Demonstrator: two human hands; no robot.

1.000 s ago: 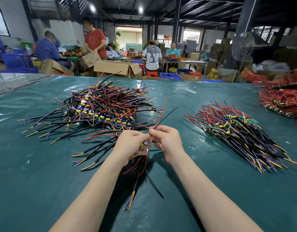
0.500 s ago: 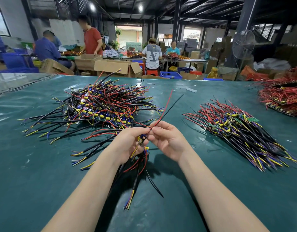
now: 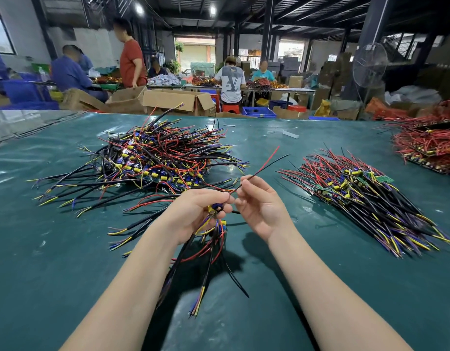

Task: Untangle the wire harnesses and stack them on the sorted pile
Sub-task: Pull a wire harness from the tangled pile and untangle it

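My left hand [image 3: 198, 211] grips a small bunch of wire harnesses [image 3: 211, 247] by their blue and yellow parts; black, red and yellow wires hang from it toward me. My right hand [image 3: 259, 201] pinches a red and a black wire [image 3: 265, 162] of that bunch, which stick up and to the right. The tangled pile [image 3: 158, 160] lies on the green table behind my left hand. The sorted pile [image 3: 365, 198], wires lying parallel, lies to the right of my right hand.
A heap of red wired boards [image 3: 429, 145] sits at the table's far right. A small white strip [image 3: 289, 134] lies at the back. Beyond the table's [image 3: 66, 262] far edge are cardboard boxes [image 3: 178, 100], blue crates, a standing fan [image 3: 369, 65] and several people working.
Both hands have lifted slightly with the bunch. My right hand has opened away from the left and drawn the red and black wire pair out to the right.
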